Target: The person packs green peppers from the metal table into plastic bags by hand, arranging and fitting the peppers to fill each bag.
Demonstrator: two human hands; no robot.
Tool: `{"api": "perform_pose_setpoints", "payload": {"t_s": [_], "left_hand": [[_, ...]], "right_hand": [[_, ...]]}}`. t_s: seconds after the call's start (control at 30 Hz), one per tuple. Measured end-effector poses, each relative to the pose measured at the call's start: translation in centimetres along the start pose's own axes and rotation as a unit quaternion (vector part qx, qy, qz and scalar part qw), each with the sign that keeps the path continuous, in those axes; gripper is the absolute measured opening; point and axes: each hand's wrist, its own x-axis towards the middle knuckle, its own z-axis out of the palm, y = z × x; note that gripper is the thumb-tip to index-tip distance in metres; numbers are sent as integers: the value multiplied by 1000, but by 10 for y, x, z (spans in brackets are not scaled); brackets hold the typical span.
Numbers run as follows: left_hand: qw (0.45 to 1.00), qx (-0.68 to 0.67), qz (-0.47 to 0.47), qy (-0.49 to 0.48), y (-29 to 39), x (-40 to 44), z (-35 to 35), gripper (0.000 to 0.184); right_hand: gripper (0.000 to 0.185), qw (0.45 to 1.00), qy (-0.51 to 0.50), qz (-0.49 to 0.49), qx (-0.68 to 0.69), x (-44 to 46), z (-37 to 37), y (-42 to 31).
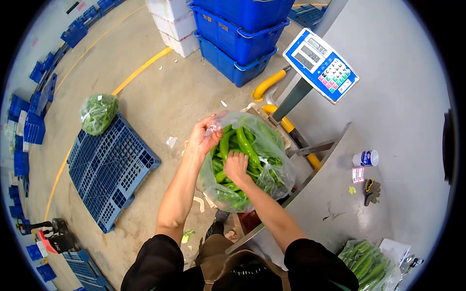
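A large clear plastic bag [281,165] full of long green peppers [244,145] stands open in front of me, on or above the scale's base. My left hand [206,136] pinches the bag's rim at its upper left side. Inside the opening, my right hand [236,166] rests on the peppers, fingers curled down among them; whether it grips one is hidden. Behind the bag, the scale's display head [321,65] is mounted on a dark post, its digits too blurred to read surely.
Right of the bag is a metal table [320,213] with a tin [365,158], a glove [372,192] and another bag of green vegetables [366,264]. A blue pallet [114,169] with a bagged leafy bundle [98,114] lies left. Blue crates [238,43] and yellow rails [269,85] stand ahead.
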Motion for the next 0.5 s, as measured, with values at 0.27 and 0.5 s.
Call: {"api": "perform_pose_setpoints", "payload": {"t_s": [0.27,0.5], "left_hand": [[1000,-4,0,23,-13,-4,4,45],[1000,17,-5,23,-1,-13,-5,39]], "right_hand": [[40,995,62,64,46,56,-3,-8],[21,997,-59,54,-22,21,8,-43]]}}
